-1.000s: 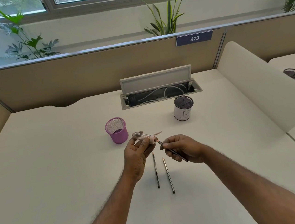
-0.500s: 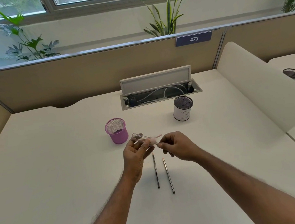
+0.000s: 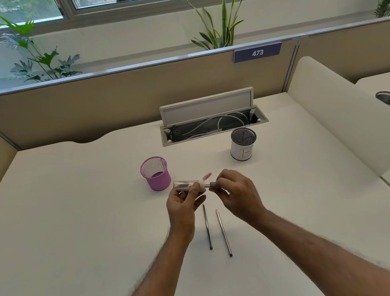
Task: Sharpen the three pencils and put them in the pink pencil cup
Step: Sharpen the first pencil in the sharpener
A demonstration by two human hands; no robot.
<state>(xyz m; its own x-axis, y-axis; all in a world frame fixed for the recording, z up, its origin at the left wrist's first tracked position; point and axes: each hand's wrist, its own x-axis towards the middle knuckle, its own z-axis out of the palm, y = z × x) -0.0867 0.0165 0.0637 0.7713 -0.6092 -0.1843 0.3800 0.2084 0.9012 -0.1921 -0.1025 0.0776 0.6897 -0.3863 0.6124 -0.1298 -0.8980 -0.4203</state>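
Since a second ago the right hand [image 3: 237, 195] has slid up the pencil [image 3: 207, 186], whose shaft is now almost wholly hidden behind its closed fingers [image 3: 216, 184]; only a short stub shows entering the clear sharpener [image 3: 187, 184], gripped by the left hand [image 3: 182, 204]. Two more pencils [image 3: 223, 231] lie just below both hands on the pale worktop [image 3: 78, 229]. Up-left of the fingers stands the pink pencil cup [image 3: 156, 173]; farther right, a white cup [image 3: 243, 147]. Plants line the window ledge.

pink mesh cup [image 3: 156, 173] – upright | two pencils [image 3: 207, 227] flat, parallel | third [image 3: 208, 186] in sharpener [image 3: 187, 184]
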